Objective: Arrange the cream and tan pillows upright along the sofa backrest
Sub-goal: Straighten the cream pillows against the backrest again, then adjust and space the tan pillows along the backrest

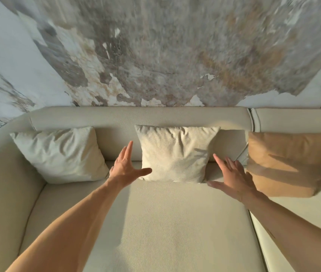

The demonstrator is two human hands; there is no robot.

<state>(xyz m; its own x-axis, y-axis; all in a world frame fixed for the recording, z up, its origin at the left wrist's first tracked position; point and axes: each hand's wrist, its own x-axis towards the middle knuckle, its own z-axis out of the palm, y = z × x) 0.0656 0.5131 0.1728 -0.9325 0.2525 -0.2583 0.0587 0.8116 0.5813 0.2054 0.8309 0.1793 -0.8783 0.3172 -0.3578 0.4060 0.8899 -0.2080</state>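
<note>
Three pillows stand upright against the cream sofa backrest [136, 116]. A cream pillow [59, 154] leans at the left near the armrest. A second cream pillow [175, 152] stands in the middle. A tan pillow [289, 161] stands at the right. My left hand [126, 167] is open beside the middle pillow's lower left corner, thumb close to its edge. My right hand [232, 179] is open just off its lower right corner. Neither hand holds anything.
The wide seat cushion [155, 222] stretches in front of the pillows. A seam [253, 218] divides it from the right sofa section. The rounded left armrest [3, 193] curves along the side. A mottled grey and white wall [155, 52] rises behind the backrest.
</note>
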